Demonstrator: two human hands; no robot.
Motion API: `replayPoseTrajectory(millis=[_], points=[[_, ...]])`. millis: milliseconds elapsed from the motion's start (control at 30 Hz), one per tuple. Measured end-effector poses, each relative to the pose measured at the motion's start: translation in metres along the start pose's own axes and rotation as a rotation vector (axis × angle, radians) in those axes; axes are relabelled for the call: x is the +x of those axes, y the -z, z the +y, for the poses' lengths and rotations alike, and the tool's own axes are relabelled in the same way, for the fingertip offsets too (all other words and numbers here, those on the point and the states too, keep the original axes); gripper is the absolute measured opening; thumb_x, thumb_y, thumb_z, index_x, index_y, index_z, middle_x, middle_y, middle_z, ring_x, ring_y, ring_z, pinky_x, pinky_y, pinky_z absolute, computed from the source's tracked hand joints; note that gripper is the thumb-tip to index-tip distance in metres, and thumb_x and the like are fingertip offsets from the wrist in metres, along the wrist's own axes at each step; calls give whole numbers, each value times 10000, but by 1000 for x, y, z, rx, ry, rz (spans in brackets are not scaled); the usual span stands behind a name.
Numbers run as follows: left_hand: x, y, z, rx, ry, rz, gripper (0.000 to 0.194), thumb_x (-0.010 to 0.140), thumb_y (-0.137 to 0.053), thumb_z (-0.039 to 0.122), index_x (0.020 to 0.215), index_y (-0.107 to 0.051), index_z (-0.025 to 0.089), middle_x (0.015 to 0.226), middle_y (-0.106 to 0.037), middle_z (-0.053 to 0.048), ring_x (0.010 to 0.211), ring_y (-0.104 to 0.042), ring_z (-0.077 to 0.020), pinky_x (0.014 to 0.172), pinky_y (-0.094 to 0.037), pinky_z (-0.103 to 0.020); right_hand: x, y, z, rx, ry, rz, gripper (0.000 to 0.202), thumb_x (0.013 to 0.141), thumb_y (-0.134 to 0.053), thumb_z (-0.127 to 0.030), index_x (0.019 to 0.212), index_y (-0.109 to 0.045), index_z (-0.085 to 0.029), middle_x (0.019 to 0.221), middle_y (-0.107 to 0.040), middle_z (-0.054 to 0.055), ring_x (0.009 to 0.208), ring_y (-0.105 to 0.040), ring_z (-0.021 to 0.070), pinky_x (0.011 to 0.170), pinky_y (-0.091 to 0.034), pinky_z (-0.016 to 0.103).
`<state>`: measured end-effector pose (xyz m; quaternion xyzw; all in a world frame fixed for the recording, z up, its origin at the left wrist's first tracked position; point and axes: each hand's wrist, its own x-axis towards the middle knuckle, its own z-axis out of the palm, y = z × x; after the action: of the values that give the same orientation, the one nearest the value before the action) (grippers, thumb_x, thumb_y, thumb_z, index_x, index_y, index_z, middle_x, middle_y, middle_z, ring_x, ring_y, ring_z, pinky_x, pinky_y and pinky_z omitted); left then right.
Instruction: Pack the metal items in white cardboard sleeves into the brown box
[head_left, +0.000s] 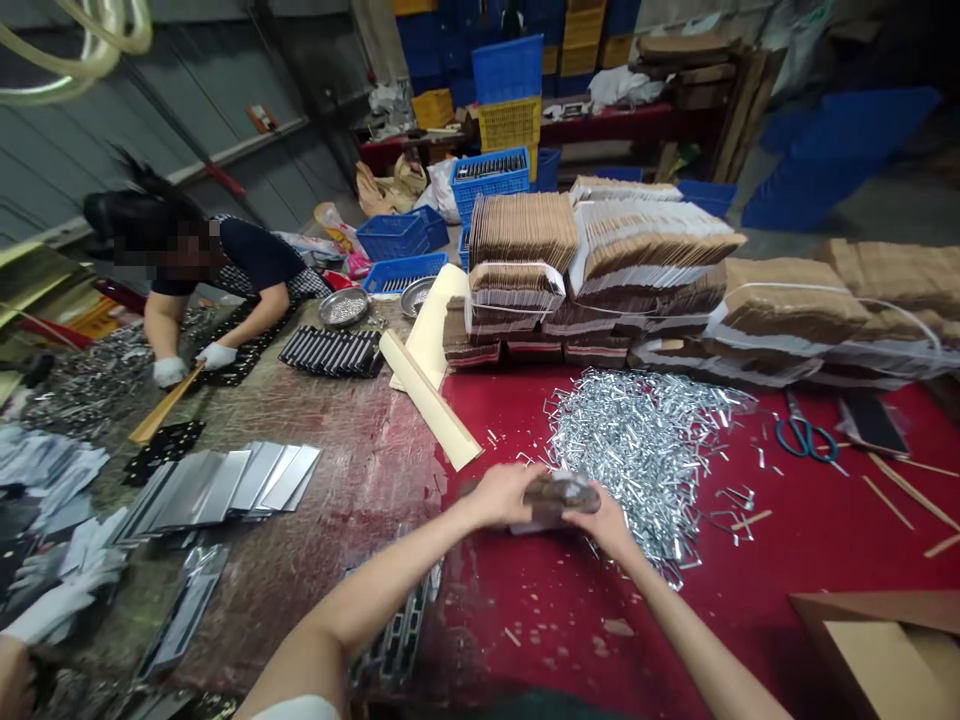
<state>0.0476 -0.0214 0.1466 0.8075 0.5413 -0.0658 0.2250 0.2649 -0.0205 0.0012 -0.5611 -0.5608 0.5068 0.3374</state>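
A dark, motion-blurred bundle [553, 502] is held between my two hands, just above the red tabletop [555, 620]. My left hand [506, 495] grips its left end, and my right hand [602, 520] grips its right end. What the bundle is made of cannot be made out. Right behind and beside my right hand spreads a heap of shiny bent metal pieces [637, 450]. Black slotted metal parts [401, 630] lie below my left forearm.
Stacked cardboard pieces [525, 230] line the table's back. Blue-handled scissors [806, 440] and a dark phone-like slab [874, 425] lie right. An open carton [885, 650] stands front right. A gloved co-worker [251, 245] leans in at left; another person's gloved hand [67, 595] shows front left. Flat metal plates [225, 485] lie left.
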Motion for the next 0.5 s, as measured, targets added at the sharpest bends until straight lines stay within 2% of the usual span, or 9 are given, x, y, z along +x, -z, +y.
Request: replayPoseTrajectory(millis=[100, 167, 200, 267, 333, 433, 500], points=[[68, 63, -25, 32, -60, 78, 757, 652, -651, 342, 1343, -354, 252, 1175, -579, -77, 1054, -562, -258, 880, -432, -335, 74, 18, -35, -35, 72, 101, 742, 491, -783, -460, 1126, -517, -186, 962, -677, 56, 877, -631, 245, 836, -480, 403], [116, 87, -44, -10, -54, 46, 793, 618, -682, 305, 1340, -359, 249, 1190, -582, -64, 1042, -573, -239, 867, -444, -304, 119, 23, -47, -57, 66, 120, 702, 505, -770, -482, 1089, -534, -174, 964, -676, 70, 875, -631, 250, 820, -481, 400], [139, 93, -54, -30, -20, 12, 799, 601, -696, 291, 1330, -371, 248, 1188, -587, -56, 1029, -580, -229, 853, -452, -291, 139, 22, -48, -66, 46, 125, 673, 519, -760, -489, 1070, -540, -172, 969, -675, 78, 874, -633, 251, 807, -483, 395], [178, 92, -74, -31, 88, -40, 781, 582, -710, 270, 1300, -407, 224, 1194, -586, -65, 1030, -580, -230, 842, -464, -290, 169, 15, -43, -92, -18, 144, 638, 545, -742, -486, 1059, -535, -172, 989, -669, 91, 882, -636, 253, 785, -487, 381], [207, 82, -94, 1, 176, -45, 738, 595, -697, 243, 1279, -425, 188, 1220, -564, -97, 1061, -565, -236, 849, -467, -302, 189, 3, -30, -164, -106, 185, 641, 562, -726, -494, 1073, -516, -169, 990, -664, 108, 884, -637, 265, 768, -485, 384], [231, 63, -116, 27, 189, -58, 764, 603, -685, 220, 1307, -392, 186, 1249, -536, -115, 1089, -552, -229, 850, -472, -302, 201, -14, -12, -291, -194, 202, 656, 572, -698, -543, 1068, -509, -157, 946, -659, 129, 859, -635, 297, 740, -475, 407], [235, 55, -122, 49, 215, -93, 818, 603, -694, 241, 1346, -353, 216, 1248, -537, -115, 1090, -554, -248, 855, -476, -339, 199, -19, -6, -306, -149, 209, 631, 577, -687, -555, 1045, -521, -166, 910, -656, 118, 827, -634, 299, 716, -474, 402]])
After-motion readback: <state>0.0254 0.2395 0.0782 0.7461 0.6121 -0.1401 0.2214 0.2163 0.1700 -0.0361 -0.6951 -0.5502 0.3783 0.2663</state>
